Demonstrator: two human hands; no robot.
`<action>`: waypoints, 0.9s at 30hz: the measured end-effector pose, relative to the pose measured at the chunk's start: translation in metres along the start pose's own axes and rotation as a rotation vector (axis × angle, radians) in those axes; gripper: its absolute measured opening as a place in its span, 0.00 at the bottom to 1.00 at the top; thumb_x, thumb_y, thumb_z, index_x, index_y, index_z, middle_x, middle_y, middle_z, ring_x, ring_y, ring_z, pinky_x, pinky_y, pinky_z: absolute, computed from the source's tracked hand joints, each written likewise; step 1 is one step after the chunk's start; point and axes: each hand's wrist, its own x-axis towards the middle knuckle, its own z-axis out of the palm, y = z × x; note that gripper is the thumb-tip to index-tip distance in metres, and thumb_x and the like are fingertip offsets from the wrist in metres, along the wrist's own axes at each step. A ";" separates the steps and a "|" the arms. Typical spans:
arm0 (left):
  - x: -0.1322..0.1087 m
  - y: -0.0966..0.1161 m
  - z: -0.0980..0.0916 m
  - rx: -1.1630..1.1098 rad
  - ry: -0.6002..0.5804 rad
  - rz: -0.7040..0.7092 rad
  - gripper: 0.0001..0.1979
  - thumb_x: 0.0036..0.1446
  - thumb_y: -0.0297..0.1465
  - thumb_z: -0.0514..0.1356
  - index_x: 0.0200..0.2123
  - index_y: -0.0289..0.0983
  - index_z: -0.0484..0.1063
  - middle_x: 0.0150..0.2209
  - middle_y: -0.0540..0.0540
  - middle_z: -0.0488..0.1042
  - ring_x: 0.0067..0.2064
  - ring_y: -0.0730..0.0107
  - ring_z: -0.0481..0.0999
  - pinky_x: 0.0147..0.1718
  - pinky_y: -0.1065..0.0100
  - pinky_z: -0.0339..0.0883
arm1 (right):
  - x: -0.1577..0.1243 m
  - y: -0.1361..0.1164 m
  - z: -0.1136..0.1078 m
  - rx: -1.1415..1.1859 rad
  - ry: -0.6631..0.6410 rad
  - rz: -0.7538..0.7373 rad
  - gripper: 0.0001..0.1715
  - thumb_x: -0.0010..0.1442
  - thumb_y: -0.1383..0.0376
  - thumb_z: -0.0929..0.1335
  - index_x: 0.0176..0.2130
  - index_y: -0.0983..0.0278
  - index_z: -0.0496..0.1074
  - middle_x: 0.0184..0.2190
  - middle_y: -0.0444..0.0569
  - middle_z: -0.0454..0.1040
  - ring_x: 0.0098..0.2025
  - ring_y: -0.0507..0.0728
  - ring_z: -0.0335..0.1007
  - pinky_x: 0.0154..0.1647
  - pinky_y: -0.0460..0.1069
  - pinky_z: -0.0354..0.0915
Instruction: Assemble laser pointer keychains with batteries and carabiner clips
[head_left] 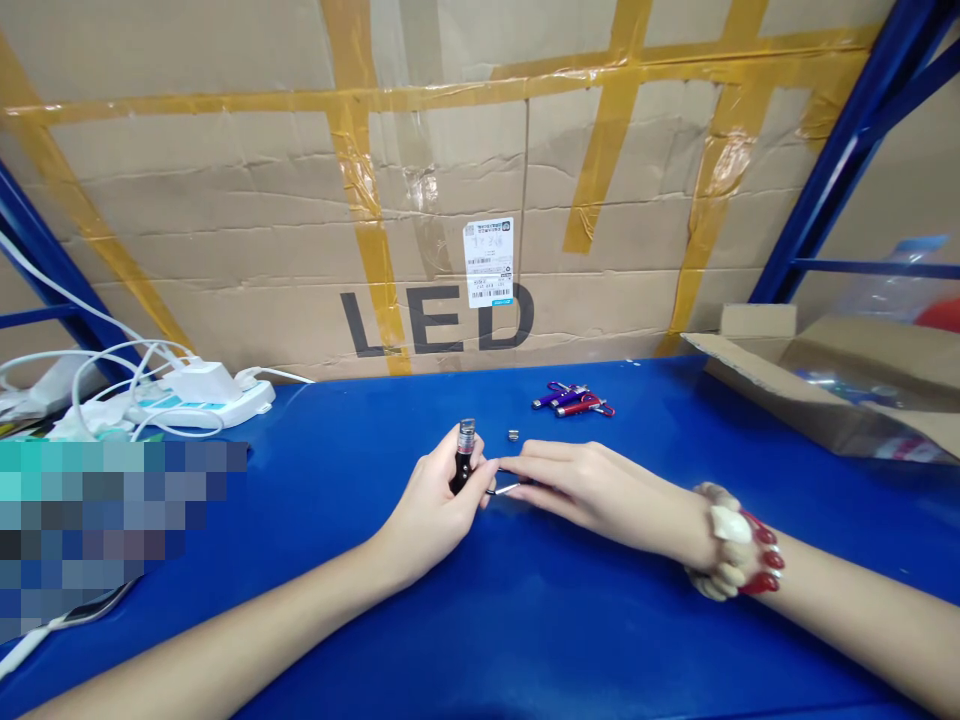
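Observation:
A small black keychain flashlight, with a silver and reddish end pointing up, stands nearly upright in my left hand, thumb and fingers wrapped around it. From beneath that thumb a thin silver clip piece sticks out to the right. My right hand has its fingertips closed at this piece, beside the left hand; the exact grip is partly hidden. Just beyond the hands lies a tiny stack of silver button cells. Farther back rest several keychain flashlights, purple and red, with carabiner clips.
A white power strip with tangled cables occupies the back left of the blue table. An open cardboard box holding plastic items stands at the right. Behind the table rises a large taped cardboard panel between blue metal posts.

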 end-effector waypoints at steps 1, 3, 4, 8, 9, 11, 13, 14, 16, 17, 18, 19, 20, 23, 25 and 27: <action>0.000 -0.001 0.000 0.019 -0.003 -0.001 0.09 0.58 0.33 0.51 0.27 0.39 0.52 0.22 0.56 0.58 0.24 0.76 0.63 0.27 0.71 0.57 | 0.000 0.000 -0.001 -0.041 -0.024 -0.015 0.17 0.65 0.61 0.56 0.44 0.65 0.67 0.35 0.48 0.69 0.34 0.52 0.66 0.33 0.46 0.63; 0.000 -0.001 0.000 0.045 -0.008 -0.009 0.09 0.58 0.33 0.51 0.28 0.39 0.53 0.22 0.56 0.58 0.23 0.76 0.62 0.26 0.72 0.57 | 0.001 -0.001 -0.001 -0.124 -0.058 -0.036 0.18 0.65 0.61 0.55 0.43 0.66 0.68 0.34 0.49 0.68 0.33 0.53 0.66 0.33 0.47 0.63; 0.001 -0.002 0.000 0.058 -0.013 -0.014 0.09 0.58 0.33 0.51 0.28 0.39 0.53 0.22 0.56 0.59 0.23 0.76 0.62 0.25 0.72 0.57 | 0.001 -0.001 0.000 -0.160 -0.068 -0.043 0.18 0.65 0.61 0.55 0.43 0.66 0.68 0.33 0.49 0.68 0.33 0.53 0.66 0.33 0.47 0.63; 0.000 0.001 0.000 0.135 -0.036 -0.004 0.09 0.58 0.32 0.50 0.27 0.39 0.53 0.21 0.56 0.58 0.23 0.76 0.61 0.24 0.72 0.55 | 0.001 -0.002 0.002 -0.139 -0.094 -0.033 0.18 0.65 0.61 0.55 0.42 0.67 0.68 0.32 0.48 0.67 0.30 0.51 0.63 0.31 0.46 0.61; 0.000 0.002 0.000 0.172 -0.031 0.008 0.09 0.58 0.32 0.50 0.27 0.39 0.53 0.21 0.56 0.58 0.23 0.76 0.60 0.25 0.72 0.54 | 0.001 -0.002 0.003 -0.102 -0.097 -0.024 0.18 0.66 0.60 0.55 0.41 0.67 0.68 0.31 0.48 0.67 0.30 0.51 0.63 0.32 0.46 0.61; -0.001 0.004 -0.001 0.253 -0.020 0.040 0.09 0.58 0.31 0.50 0.25 0.39 0.53 0.22 0.55 0.58 0.23 0.75 0.59 0.25 0.71 0.53 | 0.001 -0.003 0.004 -0.040 -0.099 -0.014 0.18 0.66 0.60 0.55 0.39 0.66 0.67 0.31 0.47 0.66 0.30 0.50 0.62 0.32 0.45 0.60; -0.002 0.005 -0.001 0.313 -0.023 0.063 0.10 0.58 0.31 0.49 0.25 0.39 0.53 0.22 0.55 0.58 0.24 0.75 0.58 0.25 0.71 0.51 | 0.000 -0.003 0.005 -0.021 -0.101 -0.020 0.17 0.66 0.60 0.55 0.38 0.67 0.67 0.31 0.47 0.66 0.29 0.50 0.61 0.31 0.45 0.60; -0.002 0.005 -0.002 0.325 -0.031 0.068 0.10 0.58 0.31 0.49 0.25 0.39 0.53 0.22 0.55 0.58 0.24 0.75 0.57 0.25 0.71 0.51 | 0.000 -0.004 0.005 -0.023 -0.101 -0.026 0.17 0.65 0.60 0.55 0.37 0.67 0.67 0.30 0.47 0.66 0.29 0.50 0.61 0.30 0.45 0.59; -0.002 0.005 -0.001 0.327 -0.041 0.071 0.10 0.58 0.31 0.49 0.25 0.39 0.53 0.22 0.55 0.58 0.23 0.75 0.57 0.25 0.71 0.50 | 0.000 -0.004 0.007 -0.031 -0.093 -0.031 0.17 0.65 0.60 0.56 0.36 0.67 0.67 0.29 0.47 0.65 0.28 0.50 0.59 0.29 0.46 0.58; -0.002 0.004 -0.001 0.327 -0.044 0.072 0.10 0.58 0.31 0.49 0.25 0.39 0.53 0.22 0.54 0.58 0.23 0.75 0.57 0.25 0.71 0.50 | 0.000 -0.005 0.008 -0.030 -0.084 -0.031 0.17 0.65 0.61 0.56 0.36 0.67 0.67 0.29 0.47 0.65 0.28 0.50 0.59 0.29 0.46 0.58; -0.002 0.004 -0.001 0.327 -0.043 0.073 0.10 0.58 0.30 0.49 0.24 0.39 0.53 0.22 0.54 0.58 0.23 0.75 0.57 0.25 0.71 0.50 | 0.000 -0.005 0.009 -0.028 -0.074 -0.032 0.16 0.65 0.61 0.56 0.36 0.67 0.67 0.29 0.47 0.65 0.28 0.50 0.59 0.29 0.45 0.58; -0.002 0.004 -0.001 0.327 -0.044 0.075 0.10 0.58 0.30 0.49 0.24 0.39 0.53 0.22 0.54 0.58 0.23 0.74 0.58 0.25 0.71 0.50 | 0.000 -0.005 0.010 -0.026 -0.063 -0.036 0.16 0.65 0.61 0.56 0.37 0.67 0.67 0.29 0.47 0.65 0.28 0.50 0.59 0.29 0.45 0.57; -0.002 0.004 -0.001 0.327 -0.044 0.075 0.10 0.58 0.30 0.49 0.24 0.39 0.53 0.22 0.54 0.59 0.23 0.74 0.58 0.25 0.71 0.50 | -0.001 -0.005 0.011 -0.026 -0.051 -0.042 0.16 0.65 0.61 0.56 0.37 0.67 0.67 0.29 0.47 0.65 0.28 0.50 0.58 0.29 0.45 0.57; -0.003 0.005 -0.001 0.329 -0.047 0.070 0.10 0.58 0.31 0.49 0.24 0.39 0.52 0.22 0.54 0.60 0.23 0.74 0.58 0.25 0.71 0.51 | -0.001 -0.005 0.013 -0.057 -0.013 -0.065 0.16 0.65 0.63 0.57 0.36 0.68 0.67 0.28 0.47 0.64 0.27 0.50 0.57 0.29 0.45 0.57; -0.003 0.005 -0.001 0.337 -0.051 0.058 0.10 0.58 0.31 0.49 0.25 0.39 0.53 0.23 0.53 0.60 0.23 0.73 0.59 0.25 0.70 0.51 | -0.001 -0.005 0.013 -0.070 0.007 -0.082 0.15 0.65 0.63 0.57 0.35 0.69 0.68 0.27 0.47 0.64 0.27 0.50 0.56 0.28 0.45 0.56; -0.003 0.006 -0.001 0.342 -0.055 0.050 0.09 0.58 0.31 0.49 0.25 0.39 0.53 0.23 0.53 0.61 0.23 0.73 0.59 0.25 0.70 0.51 | -0.001 -0.005 0.014 -0.061 0.028 -0.089 0.15 0.64 0.64 0.58 0.34 0.69 0.68 0.26 0.46 0.63 0.26 0.50 0.56 0.27 0.45 0.56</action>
